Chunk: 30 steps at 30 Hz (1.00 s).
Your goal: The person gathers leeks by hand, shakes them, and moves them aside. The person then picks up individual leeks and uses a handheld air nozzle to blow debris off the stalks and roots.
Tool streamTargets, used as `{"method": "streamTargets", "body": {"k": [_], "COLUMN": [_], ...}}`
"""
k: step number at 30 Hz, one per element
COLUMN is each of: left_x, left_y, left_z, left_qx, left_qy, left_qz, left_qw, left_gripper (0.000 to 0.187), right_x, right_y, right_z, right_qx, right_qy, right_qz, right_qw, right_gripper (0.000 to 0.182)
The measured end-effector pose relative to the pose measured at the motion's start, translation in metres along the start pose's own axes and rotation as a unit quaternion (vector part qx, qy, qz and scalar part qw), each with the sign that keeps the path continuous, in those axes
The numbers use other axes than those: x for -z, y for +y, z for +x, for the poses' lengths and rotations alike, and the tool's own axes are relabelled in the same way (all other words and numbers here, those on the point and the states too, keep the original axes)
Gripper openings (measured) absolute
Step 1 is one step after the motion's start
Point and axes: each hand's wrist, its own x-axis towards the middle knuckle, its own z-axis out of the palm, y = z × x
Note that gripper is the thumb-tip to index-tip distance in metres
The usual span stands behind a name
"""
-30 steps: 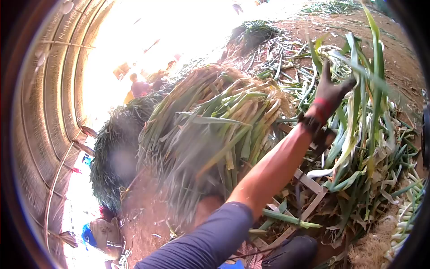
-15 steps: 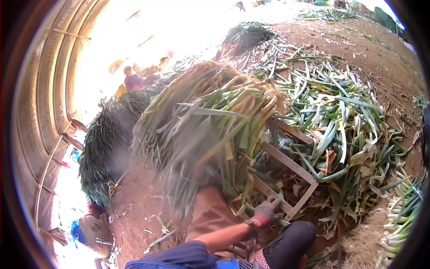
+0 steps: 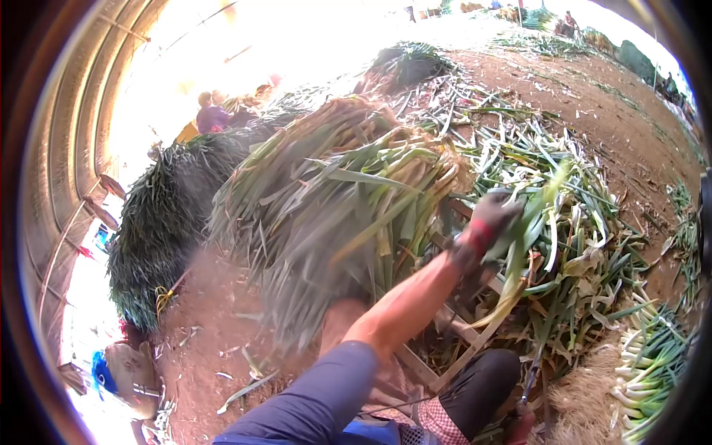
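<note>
My left hand (image 3: 495,213), in a dark glove with a red band at the wrist, reaches forward over the wooden frame and is blurred by motion. Its fingers look closed on long green and yellowed leek leaves (image 3: 515,259), which are smeared too. Low in the view, near my knee, my right hand (image 3: 521,424) grips a thin metal tool (image 3: 531,380) that points up and forward; its far end merges with the leaves. Between my arm and knee stands the wooden frame (image 3: 463,365). Beyond it lies a heap of loose trimmed leaves (image 3: 575,222).
A big stack of leeks (image 3: 319,185) rises ahead on the left, with a darker stack (image 3: 167,215) behind. Trimmed leeks (image 3: 641,363) lie in a row at the right, beside a pile of pale roots (image 3: 582,397). Other people (image 3: 213,115) are farther back.
My left hand has moved up and forward from the wooden frame to the leaf heap, with leaves along. My right hand and its tool have come into view at the bottom.
</note>
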Motion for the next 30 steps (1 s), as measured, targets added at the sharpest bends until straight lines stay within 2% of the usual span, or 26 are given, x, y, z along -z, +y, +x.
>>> {"method": "streamTargets", "body": {"k": [1, 2, 3, 5, 6, 7, 9, 11, 12, 13, 14, 15, 16, 17, 18, 19, 20, 21, 22, 23, 24, 25, 27, 28, 29, 30], "left_x": [-0.027, -0.03, -0.033, -0.04, -0.036, -0.033, -0.023, -0.012, -0.004, 0.011, 0.032, 0.047, 0.057, 0.07, 0.082, 0.099, 0.12, 0.135, 0.137, 0.136, 0.136, 0.14, 0.147, 0.144, 0.139, 0.136], "left_y": [0.075, 0.085, 0.089, 0.099, 0.092, 0.087, 0.04, 0.018, 0.041, 0.031, 0.006, -0.004, 0.007, 0.02, 0.031, 0.027, 0.013, 0.005, 0.02, 0.034, 0.045, 0.045, 0.043, 0.048, 0.052, 0.055], "left_z": [-0.008, 0.01, 0.019, -0.02, -0.048, -0.077, -0.125, -0.169, -0.194, -0.205, -0.211, -0.217, -0.228, -0.24, -0.25, -0.256, -0.26, -0.266, -0.273, -0.281, -0.288, -0.294, -0.303, -0.308, -0.314, -0.319], "left_qx": [0.015, -0.097, -0.204, -0.156, -0.124, 0.059, 0.105, 0.173, 0.227, 0.224, 0.203, 0.182, 0.179, 0.203, 0.226, 0.223, 0.206, 0.19, 0.187, 0.172, 0.157, 0.155, 0.148, 0.146, 0.142, 0.139], "left_qy": [0.021, 0.064, 0.107, 0.027, -0.02, -0.132, -0.18, -0.191, -0.176, -0.176, -0.129, -0.081, -0.081, -0.03, 0.02, 0.019, 0.02, 0.021, 0.021, 0.045, 0.07, 0.071, 0.056, 0.057, 0.077, 0.096], "left_qz": [0.022, 0.154, 0.282, 0.19, 0.192, 0.092, 0.079, 0.014, -0.025, -0.027, -0.1, -0.172, -0.174, -0.142, -0.109, -0.109, -0.133, -0.157, -0.159, -0.15, -0.142, -0.145, -0.157, -0.159, -0.15, -0.141], "left_qw": [0.999, 0.981, 0.931, 0.969, 0.973, 0.985, 0.975, 0.966, 0.957, 0.958, 0.965, 0.965, 0.965, 0.968, 0.968, 0.969, 0.969, 0.969, 0.969, 0.972, 0.975, 0.975, 0.975, 0.975, 0.975, 0.975], "left_gripper": [0.076, 0.087, 0.098, 0.099, 0.097, 0.096, 0.093, 0.084, 0.07, 0.07, 0.061, 0.053, 0.053, 0.044, 0.036, 0.036, 0.037, 0.038, 0.038, 0.026, 0.015, 0.015, 0.024, 0.024, 0.03, 0.035], "right_x": [-0.005, -0.01, -0.017, -0.035, -0.047, -0.06, -0.112, -0.141, -0.155, -0.166, -0.175, -0.184, -0.19, -0.196, -0.202, -0.206, -0.213, -0.219, -0.226, -0.23, -0.235, -0.241, -0.257, -0.265, -0.272, -0.277], "right_y": [-0.014, -0.029, -0.044, -0.074, -0.09, -0.104, -0.149, -0.156, -0.155, -0.149, -0.137, -0.121, -0.107, -0.096, -0.087, -0.082, -0.087, -0.09, -0.092, -0.094, -0.095, -0.097, -0.1, -0.092, -0.085, -0.078], "right_z": [-0.005, -0.011, -0.018, -0.036, -0.046, -0.062, -0.106, -0.12, -0.125, -0.128, -0.128, -0.124, -0.122, -0.121, -0.121, -0.123, -0.133, -0.142, -0.152, -0.157, -0.156, -0.155, -0.159, -0.151, -0.147, -0.144], "right_qx": [0.012, 0.024, 0.037, 0.066, 0.078, 0.081, 0.198, 0.195, 0.162, 0.129, 0.133, 0.134, 0.133, 0.136, 0.227, 0.314, 0.336, 0.338, 0.417, 0.492, 0.494, 0.495, 0.571, 0.535, 0.537, 0.495], "right_qy": [-0.004, -0.01, -0.018, -0.043, -0.059, -0.059, -0.09, -0.126, -0.18, -0.234, -0.234, -0.276, -0.318, -0.319, -0.314, -0.303, -0.292, -0.293, -0.256, -0.216, -0.231, -0.233, -0.177, -0.193, -0.194, -0.242], "right_qz": [0.018, 0.035, 0.049, 0.078, 0.083, 0.082, -0.132, -0.167, -0.169, -0.17, -0.172, -0.168, -0.164, -0.165, -0.256, -0.343, -0.369, -0.371, -0.4, -0.426, -0.427, -0.429, -0.484, -0.51, -0.511, -0.495], "right_qw": [1.0, 0.999, 0.998, 0.994, 0.992, 0.992, 0.967, 0.958, 0.955, 0.948, 0.948, 0.937, 0.924, 0.923, 0.886, 0.832, 0.816, 0.814, 0.775, 0.728, 0.722, 0.719, 0.639, 0.645, 0.643, 0.672], "right_gripper": [0.027, 0.027, 0.027, 0.027, 0.027, 0.027, 0.031, 0.028, 0.023, 0.018, 0.018, 0.022, 0.028, 0.028, 0.034, 0.041, 0.053, 0.053, 0.057, 0.06, 0.075, 0.075, 0.09, 0.101, 0.101, 0.101]}}
